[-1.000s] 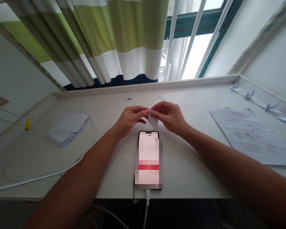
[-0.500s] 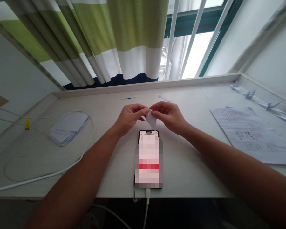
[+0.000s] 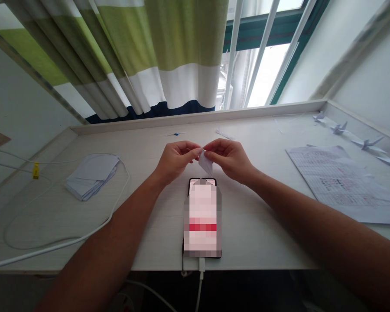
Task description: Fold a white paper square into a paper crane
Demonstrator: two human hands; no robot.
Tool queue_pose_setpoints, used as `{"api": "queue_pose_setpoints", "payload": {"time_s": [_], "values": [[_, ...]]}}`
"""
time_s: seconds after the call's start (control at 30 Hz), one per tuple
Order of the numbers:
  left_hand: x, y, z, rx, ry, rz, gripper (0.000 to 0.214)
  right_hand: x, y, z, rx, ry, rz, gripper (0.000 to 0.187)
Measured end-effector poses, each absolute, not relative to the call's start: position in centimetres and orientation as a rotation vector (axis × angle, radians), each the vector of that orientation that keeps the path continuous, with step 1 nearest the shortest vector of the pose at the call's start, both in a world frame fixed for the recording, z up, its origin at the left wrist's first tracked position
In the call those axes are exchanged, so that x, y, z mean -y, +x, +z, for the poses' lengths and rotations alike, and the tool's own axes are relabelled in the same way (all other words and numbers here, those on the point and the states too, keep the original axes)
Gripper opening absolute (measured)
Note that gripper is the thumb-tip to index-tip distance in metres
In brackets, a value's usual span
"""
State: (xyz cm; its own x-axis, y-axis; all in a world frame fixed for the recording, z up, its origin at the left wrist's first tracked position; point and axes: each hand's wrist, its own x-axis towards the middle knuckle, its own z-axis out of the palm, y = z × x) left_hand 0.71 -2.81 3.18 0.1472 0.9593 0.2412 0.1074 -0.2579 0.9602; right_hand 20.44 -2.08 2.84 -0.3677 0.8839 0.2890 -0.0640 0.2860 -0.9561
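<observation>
A small piece of folded white paper [image 3: 206,164] is held up between my two hands, just beyond the top end of the phone. My left hand [image 3: 178,160] pinches its upper corner between thumb and forefinger. On the other side, my right hand [image 3: 229,158] grips it close to the same corner, fingertips almost touching the left ones. The paper's lower part hangs down to a point. Below it the phone [image 3: 190,183] lies screen up on the white desk [image 3: 247,234], its display blurred out.
A stack of white paper sheets [image 3: 94,171] lies at left, beside a looping white cable [image 3: 118,201]. Folded paper cranes [image 3: 368,144] line the right edge, near printed sheets [image 3: 341,182]. A blue-centred small item [image 3: 176,134] and a paper strip [image 3: 224,134] sit behind my hands.
Almost nothing differs. Both hands keep their pinch on the folded paper, and the whole view has shifted very slightly.
</observation>
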Motion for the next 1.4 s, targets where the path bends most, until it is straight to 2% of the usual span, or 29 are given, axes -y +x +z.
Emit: {"api": "queue_pose_setpoints", "payload": {"time_s": [0.2, 0.37, 0.7, 0.93, 1.4], "values": [[2.9, 0.6, 3.5, -1.052, 1.51, 1.241, 0.017, 2.1, 20.5, 2.9, 1.614, -0.789, 1.238, 0.017], [2.9, 0.7, 3.6, -1.08, 1.566, 1.252, 0.021, 1.9, 20.5, 2.4, 1.569, -0.756, 1.284, 0.025], [2.9, 0.5, 3.6, -1.072, 1.548, 1.274, 0.015, 1.9, 20.4, 2.3, 1.554, -0.739, 1.301, 0.033], [2.8, 0.8, 3.5, -1.068, 1.55, 1.311, 0.016, 2.4, 20.3, 2.9, 1.58, -0.776, 1.52, 0.05], [2.9, 1.2, 3.4, -1.119, 1.396, 1.318, 0.017, 2.6, 20.0, 3.2, 1.474, -0.796, 1.577, 0.051]]}}
